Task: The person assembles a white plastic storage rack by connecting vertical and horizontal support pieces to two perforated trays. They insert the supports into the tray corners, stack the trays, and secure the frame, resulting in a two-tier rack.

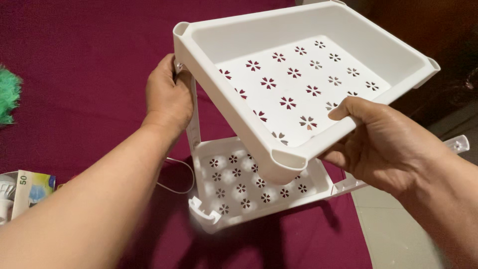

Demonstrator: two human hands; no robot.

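A white plastic tray with flower-shaped cut-outs in its floor is held tilted in the air. My right hand grips its near right rim, thumb over the edge. My left hand is closed on a white upright post at the tray's left corner. Below sits a second white tray of the same pattern, joined to that post, with a clip-like socket at its near corner.
Everything rests over a maroon cloth. A green fuzzy object lies at the left edge, a small printed package at lower left. A thin white cord runs beside the lower tray. Tiled floor shows at lower right.
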